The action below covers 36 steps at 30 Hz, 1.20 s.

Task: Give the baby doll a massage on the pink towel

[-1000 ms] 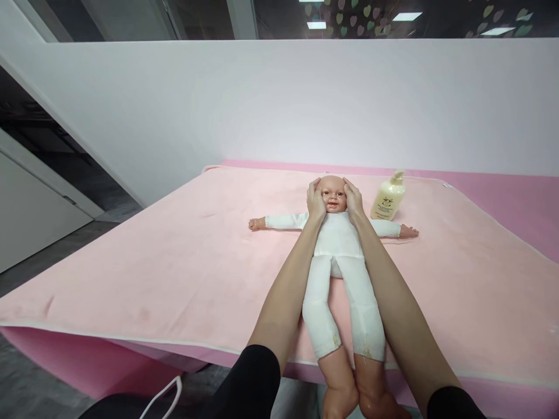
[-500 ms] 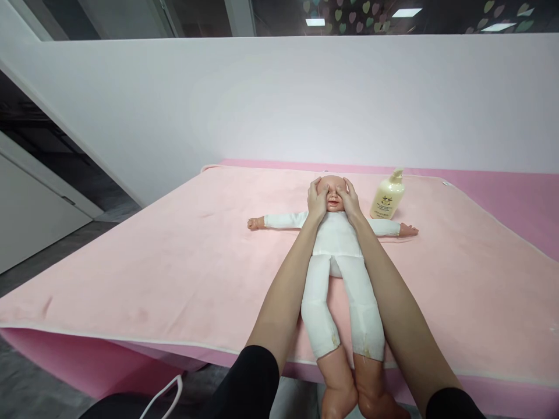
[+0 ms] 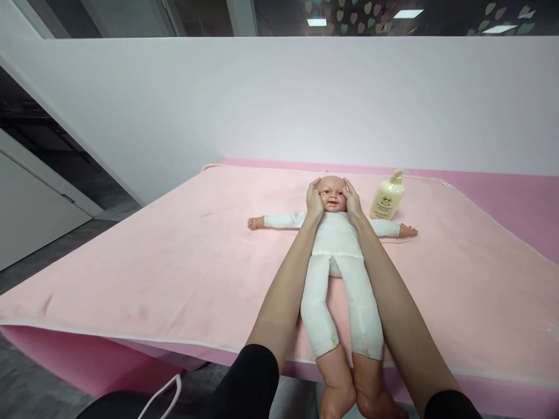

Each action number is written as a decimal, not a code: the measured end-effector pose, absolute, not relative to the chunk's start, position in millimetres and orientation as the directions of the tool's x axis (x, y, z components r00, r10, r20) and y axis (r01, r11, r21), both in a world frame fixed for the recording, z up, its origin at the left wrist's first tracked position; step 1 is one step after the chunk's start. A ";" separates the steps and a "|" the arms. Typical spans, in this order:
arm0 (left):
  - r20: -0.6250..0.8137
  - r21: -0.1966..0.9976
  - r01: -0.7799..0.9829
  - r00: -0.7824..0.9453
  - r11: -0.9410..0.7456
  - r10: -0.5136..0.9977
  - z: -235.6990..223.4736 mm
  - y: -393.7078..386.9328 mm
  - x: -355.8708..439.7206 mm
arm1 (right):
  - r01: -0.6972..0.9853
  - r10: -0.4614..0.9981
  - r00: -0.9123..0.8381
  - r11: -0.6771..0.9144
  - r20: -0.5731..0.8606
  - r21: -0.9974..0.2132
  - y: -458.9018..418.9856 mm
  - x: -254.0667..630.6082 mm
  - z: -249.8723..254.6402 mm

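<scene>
A baby doll (image 3: 337, 235) lies face up, with a white cloth body and bare plastic head, hands and lower legs. Its arms stretch out to both sides, and its legs reach over the near table edge toward me. My left hand (image 3: 314, 201) cups the left side of the doll's head (image 3: 333, 195), fingers curved along it. On the other side my right hand (image 3: 351, 202) holds the head the same way, its thumb near the temple. The doll's eyes and mouth show between my hands. Fingertips behind the head are partly hidden.
A pale yellow pump bottle (image 3: 387, 196) stands just behind the doll's arm on the right. The pink mat (image 3: 174, 250) covers the table, with a white wall (image 3: 279, 99) behind it. A white cable (image 3: 163, 396) loops below the near edge.
My thumbs have slid outward from over the doll's eyes to the sides of its face, uncovering the eyes. The hands still cup the head; the doll and bottle have stayed put.
</scene>
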<state>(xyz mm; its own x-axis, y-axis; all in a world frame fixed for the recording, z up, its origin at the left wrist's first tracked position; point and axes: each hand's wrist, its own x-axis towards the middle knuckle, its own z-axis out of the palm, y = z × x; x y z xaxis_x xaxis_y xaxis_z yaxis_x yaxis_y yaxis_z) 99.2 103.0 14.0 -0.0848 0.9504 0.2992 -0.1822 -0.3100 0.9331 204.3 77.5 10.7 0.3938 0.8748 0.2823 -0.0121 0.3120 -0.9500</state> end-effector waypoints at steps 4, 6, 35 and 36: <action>0.320 0.928 -0.169 -0.088 -0.331 0.943 15.2 101.6 97.8 | -0.004 0.869 0.375 0.349 0.322 -0.937 76.8 206.0 8.8; 0.322 0.932 -0.152 -0.078 -0.330 0.944 15.9 99.6 97.3 | -0.011 0.864 0.386 0.354 0.323 -0.935 76.0 205.5 8.9; 0.331 0.933 -0.133 -0.038 -0.333 0.943 5.6 109.3 101.0 | 0.093 0.857 0.394 0.323 0.333 -0.942 78.4 206.4 7.4; 0.336 0.931 -0.135 -0.037 -0.338 0.941 5.4 109.7 101.2 | 0.090 0.853 0.402 0.325 0.332 -0.942 77.9 206.5 7.5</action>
